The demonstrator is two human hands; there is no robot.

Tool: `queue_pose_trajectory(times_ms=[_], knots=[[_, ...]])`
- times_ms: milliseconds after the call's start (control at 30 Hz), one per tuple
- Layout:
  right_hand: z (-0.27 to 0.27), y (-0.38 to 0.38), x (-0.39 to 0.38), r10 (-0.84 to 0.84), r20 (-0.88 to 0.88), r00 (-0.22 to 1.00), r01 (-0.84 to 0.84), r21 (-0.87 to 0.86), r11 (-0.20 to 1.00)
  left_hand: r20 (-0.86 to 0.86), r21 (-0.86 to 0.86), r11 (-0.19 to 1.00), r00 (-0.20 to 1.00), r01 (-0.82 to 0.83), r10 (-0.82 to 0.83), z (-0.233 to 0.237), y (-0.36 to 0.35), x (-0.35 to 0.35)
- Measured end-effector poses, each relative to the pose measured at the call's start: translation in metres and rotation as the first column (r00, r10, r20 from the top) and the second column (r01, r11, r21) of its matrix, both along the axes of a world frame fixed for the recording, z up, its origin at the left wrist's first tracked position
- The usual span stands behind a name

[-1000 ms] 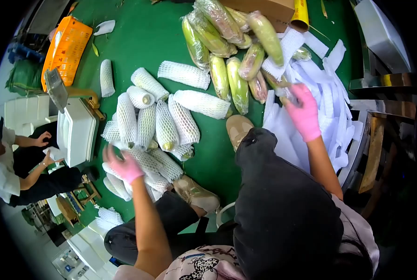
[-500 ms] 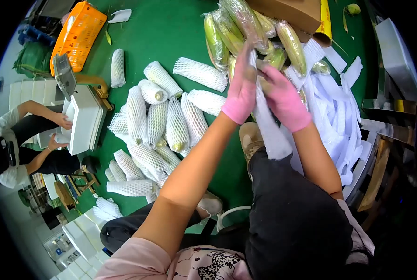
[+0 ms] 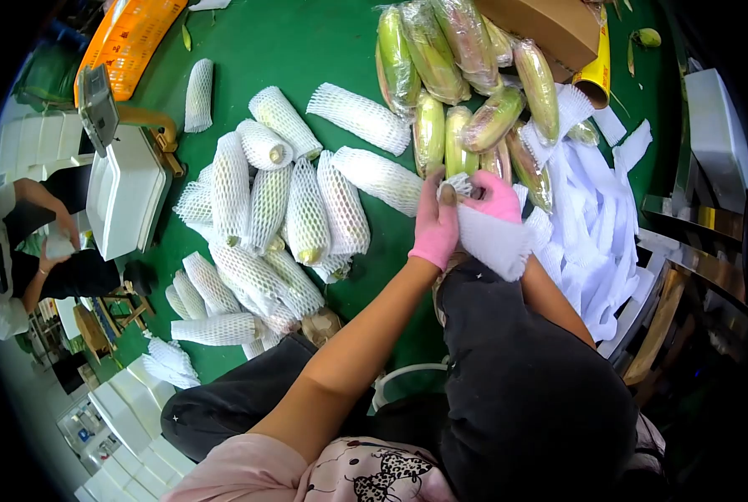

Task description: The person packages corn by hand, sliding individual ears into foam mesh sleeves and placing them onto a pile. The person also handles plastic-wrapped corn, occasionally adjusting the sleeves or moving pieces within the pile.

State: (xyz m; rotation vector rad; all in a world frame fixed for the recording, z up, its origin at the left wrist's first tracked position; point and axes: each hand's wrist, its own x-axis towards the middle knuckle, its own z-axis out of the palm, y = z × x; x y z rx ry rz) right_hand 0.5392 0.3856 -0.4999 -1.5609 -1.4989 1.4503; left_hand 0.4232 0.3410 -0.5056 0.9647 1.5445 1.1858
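Note:
My left hand (image 3: 437, 221) and my right hand (image 3: 496, 201), both in pink gloves, are closed on a white foam net sleeve (image 3: 493, 240) between them. The sleeve's upper end is bunched at my fingertips, and its wider part hangs below my right hand. Just beyond my hands lie several ears of corn in clear film (image 3: 462, 138). Several ears in white foam nets (image 3: 309, 209) lie in a pile to the left. Flat white foam sleeves (image 3: 587, 226) are heaped to the right.
A cardboard box (image 3: 550, 29) and a yellow roll (image 3: 595, 79) are at the back. An orange crate (image 3: 135, 46), a white foam box (image 3: 127, 192) and a co-worker (image 3: 35, 243) are at the left. A white box (image 3: 717, 138) stands at the far right.
My hands have come down closer to me. The long, hanging foam sleeve now looks shorter and bunched between my fingers. At the left, the co-worker's hands have moved away from the foam box.

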Motion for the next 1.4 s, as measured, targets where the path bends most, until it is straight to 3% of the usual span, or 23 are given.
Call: queue_pose_trajectory(times_ms=[100, 133, 233, 267, 300, 367, 433, 467, 500, 567, 633, 700, 733, 800, 967, 1000, 1100, 1167, 1200, 1267, 1300, 1333, 1400], knots=[[-0.001, -0.011, -0.001, -0.011, 0.075, 0.997, -0.005, 0.212, 0.977, 0.69, -0.207, 0.977, 0.699, -0.057, 0.187, 0.002, -0.009, 0.0], [-0.005, -0.012, 0.005, -0.07, -0.15, 0.986, 0.065, -0.035, 0.997, 0.834, -0.274, 0.961, 0.488, -0.04, 0.258, 0.003, -0.012, 0.001], [0.011, -0.008, 0.021, -0.002, -0.368, 0.93, -0.104, -0.268, 0.958, 0.47, -0.035, 0.996, 0.881, 0.087, -0.061, -0.011, -0.021, 0.0], [-0.061, -0.022, 0.025, -0.134, -0.464, 0.876, 0.118, -0.065, 0.991, 0.471, 0.039, 0.989, 0.875, -0.146, 0.11, -0.008, -0.03, 0.018], [-0.014, -0.014, 0.025, 0.095, 0.202, 0.975, -0.181, 0.467, 0.865, 0.297, -0.035, 0.978, 0.933, -0.203, 0.204, -0.012, -0.034, 0.026], [0.011, -0.01, 0.012, -0.043, 0.277, 0.96, -0.148, 0.63, 0.762, -0.043, 0.022, 0.982, 0.982, -0.185, 0.186, -0.02, -0.034, 0.031], [-0.003, -0.012, 0.023, 0.069, 0.466, 0.882, -0.291, 0.424, 0.858, 0.107, -0.009, 0.99, 0.984, -0.14, 0.141, -0.018, -0.034, 0.034], [-0.001, -0.016, 0.026, 0.089, 0.343, 0.935, -0.218, 0.358, 0.908, 0.182, -0.025, 0.993, 0.976, -0.114, 0.117, -0.011, -0.032, 0.035], [0.006, -0.02, 0.026, 0.083, 0.214, 0.973, -0.143, 0.282, 0.949, 0.383, -0.125, 0.977, 0.9, -0.172, 0.208, 0.002, -0.026, 0.032], [0.035, -0.028, 0.033, -0.152, -0.456, 0.877, 0.186, 0.03, 0.982, 0.688, -0.343, 0.914, 0.605, -0.215, 0.401, 0.019, -0.005, 0.017], [0.066, -0.009, 0.043, 0.076, -0.392, 0.917, -0.149, -0.159, 0.976, 0.902, -0.408, 0.908, 0.11, -0.099, 0.417, 0.029, 0.017, -0.017], [0.082, 0.014, 0.051, 0.301, -0.371, 0.879, -0.431, -0.347, 0.833, 0.889, -0.447, 0.884, 0.181, 0.136, 0.421, 0.035, 0.032, -0.054], [0.079, 0.024, 0.049, 0.382, 0.038, 0.924, -0.368, -0.19, 0.91, 0.905, -0.397, 0.906, 0.228, 0.149, 0.36, 0.035, 0.039, -0.053], [0.07, 0.048, 0.041, 0.166, 0.762, 0.626, -0.424, 0.154, 0.892, 0.917, -0.308, 0.937, 0.314, 0.167, 0.246, 0.036, 0.042, -0.048], [0.026, 0.112, 0.015, 0.248, 0.79, 0.56, -0.613, 0.195, 0.766, 0.879, -0.418, 0.839, 0.389, 0.348, 0.277, 0.001, 0.038, -0.019], [0.033, 0.122, 0.013, 0.308, 0.879, 0.365, -0.711, 0.05, 0.701, 0.84, -0.466, 0.804, 0.469, 0.368, 0.272, -0.003, 0.036, -0.021], [0.07, 0.104, 0.022, 0.343, 0.799, 0.494, -0.707, 0.139, 0.693, 0.578, -0.445, 0.889, 0.793, 0.108, 0.194, 0.012, 0.035, -0.032], [0.087, 0.071, 0.025, 0.275, 0.571, 0.773, -0.533, 0.353, 0.769, 0.176, -0.337, 0.93, 0.961, -0.146, 0.214, 0.023, 0.032, -0.042], [0.092, 0.054, 0.029, 0.209, 0.419, 0.884, -0.401, 0.449, 0.798, 0.387, -0.185, 0.971, 0.897, -0.153, 0.216, 0.001, 0.029, -0.052], [0.11, 0.018, 0.034, 0.317, -0.093, 0.944, -0.311, 0.078, 0.947, 0.124, -0.014, 0.976, 0.969, 0.218, -0.215, 0.033, 0.019, -0.063], [0.118, 0.006, 0.034, 0.252, -0.351, 0.902, -0.312, -0.125, 0.942, 0.504, -0.033, 0.983, 0.852, 0.182, -0.141, 0.042, 0.003, -0.06], [0.123, -0.002, 0.033, 0.347, -0.275, 0.897, -0.376, -0.062, 0.924, 0.886, 0.014, 0.948, 0.435, 0.318, -0.159, 0.039, -0.006, -0.063], [0.129, -0.008, 0.031, 0.52, -0.098, 0.849, -0.518, 0.048, 0.854, 0.735, 0.083, 0.911, 0.593, 0.404, -0.33, 0.039, -0.02, -0.059]])
